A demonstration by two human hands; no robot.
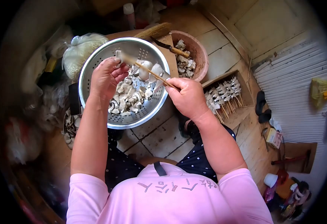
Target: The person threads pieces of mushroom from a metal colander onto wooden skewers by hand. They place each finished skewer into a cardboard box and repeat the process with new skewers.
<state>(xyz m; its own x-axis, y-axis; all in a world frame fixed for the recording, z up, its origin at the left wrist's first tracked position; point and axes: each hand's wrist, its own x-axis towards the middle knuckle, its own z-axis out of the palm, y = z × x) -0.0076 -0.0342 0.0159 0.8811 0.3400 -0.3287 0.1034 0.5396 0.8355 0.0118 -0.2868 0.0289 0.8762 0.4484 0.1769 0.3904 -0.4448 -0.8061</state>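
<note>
My right hand (pixel 187 97) grips a thin wooden skewer (pixel 152 74) that points up and left over a metal colander (pixel 96 63). A few pale mushroom pieces (pixel 145 71) are threaded on the skewer. At the skewer's far tip, my left hand (pixel 106 76) pinches another pale piece (pixel 119 56), which looks blurred. Inside the colander lie many cut mushroom pieces (pixel 128 99).
A pink basin (pixel 202 56) with more pieces stands behind the colander, a knife (pixel 171 47) resting across a wooden board beside it. A cardboard tray (pixel 245 93) of finished skewers lies to the right. A white bag (pixel 79 52) sits at the left; tiled floor lies below.
</note>
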